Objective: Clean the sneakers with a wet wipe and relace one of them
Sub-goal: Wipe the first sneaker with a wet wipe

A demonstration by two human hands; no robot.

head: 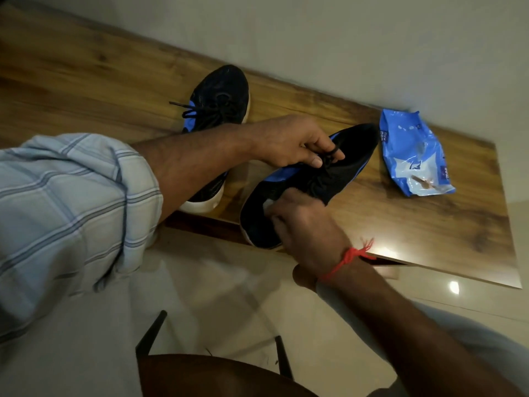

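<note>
The near sneaker (312, 181) lies on the wooden table (429, 230), just left of the blue wet-wipe pack (412, 156); the second sneaker (220, 96) sits beyond it, partly behind the forearm. The left hand (286, 144) pinches the black lace (332, 156) at the tongue. The right hand (297, 219) grips the heel collar, apparently with a white wipe. Judgement: brace the heel firmly and draw the lace evenly, one eyelet at a time.
</note>
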